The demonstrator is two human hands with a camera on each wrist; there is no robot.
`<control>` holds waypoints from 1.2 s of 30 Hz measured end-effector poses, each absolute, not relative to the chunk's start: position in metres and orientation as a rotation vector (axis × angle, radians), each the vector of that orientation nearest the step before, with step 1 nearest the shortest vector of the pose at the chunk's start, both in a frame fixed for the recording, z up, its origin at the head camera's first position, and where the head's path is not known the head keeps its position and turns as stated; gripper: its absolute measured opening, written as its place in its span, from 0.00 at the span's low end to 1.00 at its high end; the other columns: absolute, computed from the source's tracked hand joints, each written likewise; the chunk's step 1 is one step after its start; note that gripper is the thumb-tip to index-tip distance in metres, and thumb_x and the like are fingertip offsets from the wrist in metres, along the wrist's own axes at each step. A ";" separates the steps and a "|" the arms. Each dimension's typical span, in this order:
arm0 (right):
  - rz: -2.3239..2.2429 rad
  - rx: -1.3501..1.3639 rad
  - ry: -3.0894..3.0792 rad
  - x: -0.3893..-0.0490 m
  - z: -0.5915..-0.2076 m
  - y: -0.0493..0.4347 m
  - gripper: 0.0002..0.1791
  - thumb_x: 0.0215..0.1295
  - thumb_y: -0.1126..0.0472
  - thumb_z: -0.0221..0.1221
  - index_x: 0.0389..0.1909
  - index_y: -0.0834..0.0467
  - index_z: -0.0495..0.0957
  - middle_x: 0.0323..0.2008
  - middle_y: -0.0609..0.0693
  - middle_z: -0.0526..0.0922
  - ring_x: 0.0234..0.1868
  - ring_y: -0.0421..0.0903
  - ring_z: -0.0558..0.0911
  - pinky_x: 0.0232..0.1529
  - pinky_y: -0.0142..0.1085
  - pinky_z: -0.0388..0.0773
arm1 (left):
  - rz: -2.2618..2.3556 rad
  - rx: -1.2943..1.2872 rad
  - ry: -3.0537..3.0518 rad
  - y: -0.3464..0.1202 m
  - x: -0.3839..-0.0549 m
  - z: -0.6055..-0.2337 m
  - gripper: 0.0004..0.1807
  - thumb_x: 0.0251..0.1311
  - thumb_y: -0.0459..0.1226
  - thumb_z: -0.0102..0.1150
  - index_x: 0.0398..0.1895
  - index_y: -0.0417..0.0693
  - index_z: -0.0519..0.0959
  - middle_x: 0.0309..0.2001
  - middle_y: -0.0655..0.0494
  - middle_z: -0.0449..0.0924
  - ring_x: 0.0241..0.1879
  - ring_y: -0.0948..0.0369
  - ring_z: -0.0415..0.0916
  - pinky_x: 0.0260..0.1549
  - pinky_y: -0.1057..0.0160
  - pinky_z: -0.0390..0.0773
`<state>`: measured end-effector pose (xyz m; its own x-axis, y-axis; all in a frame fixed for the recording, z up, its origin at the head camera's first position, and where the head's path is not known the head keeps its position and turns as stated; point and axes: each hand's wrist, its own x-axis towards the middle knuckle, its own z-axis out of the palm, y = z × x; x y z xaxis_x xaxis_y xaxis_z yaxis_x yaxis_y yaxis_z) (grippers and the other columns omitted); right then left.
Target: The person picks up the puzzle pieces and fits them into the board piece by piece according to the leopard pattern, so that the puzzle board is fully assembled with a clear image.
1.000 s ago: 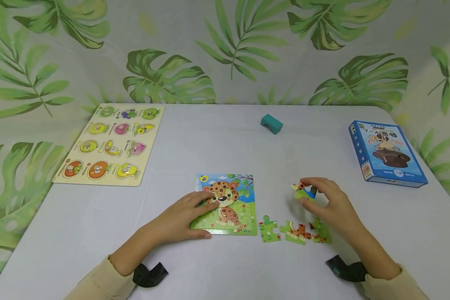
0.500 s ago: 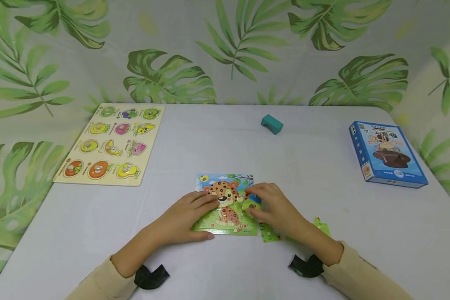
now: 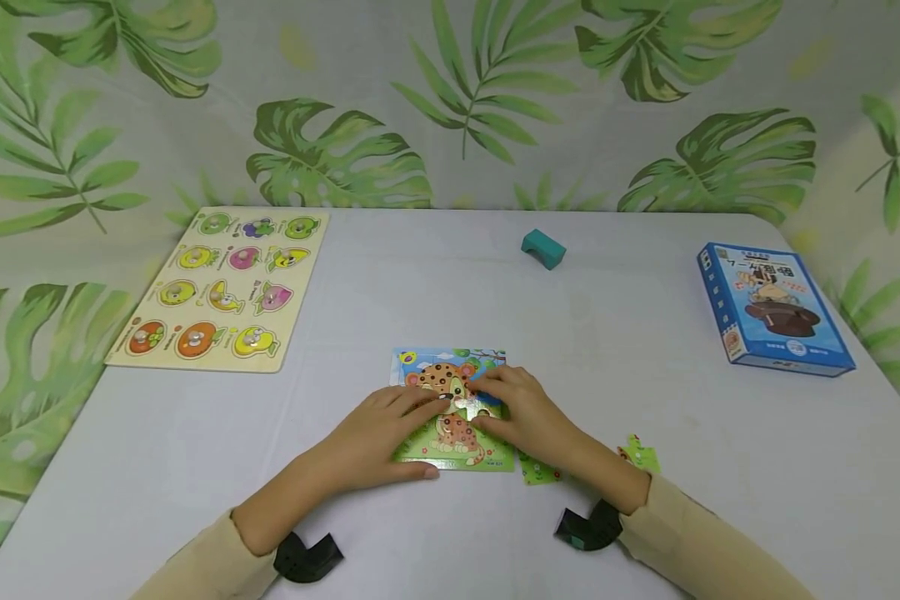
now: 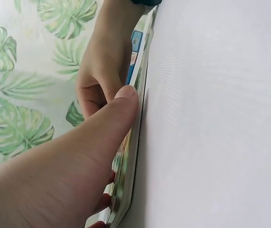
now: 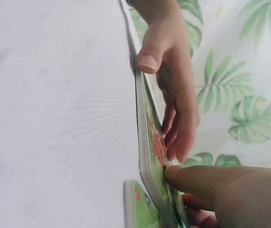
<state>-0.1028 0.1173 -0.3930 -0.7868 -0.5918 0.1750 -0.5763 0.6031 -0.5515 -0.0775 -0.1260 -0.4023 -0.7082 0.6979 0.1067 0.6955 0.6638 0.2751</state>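
A jigsaw board with a leopard picture lies flat on the table in the head view. My left hand rests on its left side, fingers stretched over the picture and thumb along the near edge. Over the board's right part, my right hand pinches a jigsaw piece between thumb and fingers; the hand covers most of it. Whether the piece is seated cannot be told. In the right wrist view, my right thumb touches the board's face. A loose green piece lies beside the board, partly under the right arm.
Another loose piece shows past the right forearm. A wooden fruit peg board lies at the left. A teal block stands at the back, and a blue game box at the right.
My right hand has carried the jigsaw piece leftward from beyond the loose pieces onto the board. The left hand stays on the board, shifted slightly right.
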 end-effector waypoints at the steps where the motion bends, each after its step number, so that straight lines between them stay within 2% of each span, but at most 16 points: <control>1: -0.946 -1.009 2.788 -0.103 -0.393 0.117 0.24 0.51 0.56 0.65 0.50 0.59 0.76 0.46 0.49 0.72 0.47 0.46 0.68 0.47 0.43 0.67 | 0.446 1.193 2.869 -0.125 -0.078 -0.403 0.42 0.50 0.67 0.46 0.67 0.59 0.58 0.62 0.58 0.59 0.60 0.57 0.54 0.59 0.57 0.52; 4: -0.946 -0.990 2.782 -0.104 -0.391 0.116 0.23 0.51 0.57 0.66 0.49 0.59 0.76 0.45 0.48 0.72 0.46 0.46 0.68 0.45 0.42 0.67 | 0.404 1.202 2.887 -0.121 -0.078 -0.404 0.42 0.49 0.68 0.43 0.68 0.63 0.56 0.61 0.56 0.58 0.59 0.54 0.54 0.56 0.54 0.54; 8: -0.933 -0.980 2.772 -0.104 -0.390 0.116 0.22 0.51 0.58 0.66 0.48 0.59 0.77 0.44 0.48 0.72 0.46 0.46 0.68 0.46 0.43 0.66 | 0.383 1.210 2.893 -0.118 -0.079 -0.401 0.42 0.49 0.68 0.44 0.67 0.61 0.58 0.61 0.53 0.58 0.60 0.52 0.53 0.55 0.52 0.55; 11: -0.863 -0.985 2.769 -0.104 -0.387 0.118 0.24 0.52 0.55 0.64 0.51 0.57 0.77 0.47 0.49 0.71 0.48 0.48 0.67 0.48 0.44 0.63 | 0.371 1.199 2.894 -0.117 -0.079 -0.398 0.42 0.48 0.68 0.46 0.66 0.61 0.60 0.60 0.53 0.58 0.61 0.51 0.53 0.55 0.52 0.55; 15: -0.715 -1.011 2.717 -0.103 -0.385 0.126 0.30 0.57 0.47 0.59 0.60 0.52 0.68 0.58 0.52 0.65 0.58 0.53 0.61 0.55 0.50 0.56 | 0.360 1.176 2.887 -0.117 -0.078 -0.396 0.42 0.47 0.68 0.47 0.66 0.60 0.61 0.60 0.53 0.59 0.61 0.50 0.53 0.55 0.51 0.54; 19: -0.710 -1.021 2.629 -0.103 -0.385 0.137 0.35 0.58 0.44 0.55 0.65 0.53 0.61 0.66 0.53 0.55 0.64 0.56 0.54 0.59 0.54 0.53 | 0.370 1.153 2.882 -0.116 -0.077 -0.394 0.43 0.47 0.68 0.48 0.65 0.60 0.61 0.60 0.53 0.59 0.61 0.51 0.53 0.56 0.51 0.54; 22: -0.716 -1.053 2.609 -0.101 -0.385 0.142 0.36 0.59 0.44 0.55 0.65 0.57 0.60 0.67 0.54 0.52 0.65 0.55 0.53 0.59 0.53 0.54 | 0.378 1.140 2.881 -0.116 -0.077 -0.395 0.43 0.47 0.68 0.48 0.66 0.60 0.60 0.60 0.52 0.59 0.61 0.51 0.52 0.56 0.51 0.53; 25: -0.628 -1.107 2.625 -0.099 -0.385 0.145 0.36 0.61 0.43 0.52 0.66 0.58 0.58 0.68 0.55 0.50 0.66 0.57 0.51 0.60 0.54 0.50 | 0.378 1.136 2.882 -0.115 -0.077 -0.396 0.43 0.47 0.68 0.48 0.66 0.60 0.60 0.61 0.52 0.58 0.61 0.51 0.52 0.57 0.51 0.52; 31: -0.553 -1.102 2.632 -0.095 -0.386 0.147 0.38 0.62 0.41 0.50 0.68 0.56 0.53 0.69 0.56 0.45 0.66 0.59 0.45 0.62 0.55 0.42 | 0.391 1.156 2.876 -0.115 -0.076 -0.395 0.43 0.49 0.67 0.48 0.66 0.58 0.59 0.61 0.52 0.58 0.61 0.50 0.52 0.56 0.51 0.53; 36: -0.668 -1.036 2.595 -0.094 -0.385 0.151 0.41 0.59 0.41 0.53 0.69 0.53 0.49 0.69 0.54 0.44 0.67 0.57 0.44 0.62 0.53 0.42 | 0.393 1.177 2.847 -0.120 -0.078 -0.395 0.43 0.50 0.65 0.48 0.66 0.53 0.60 0.62 0.53 0.58 0.62 0.53 0.51 0.59 0.54 0.52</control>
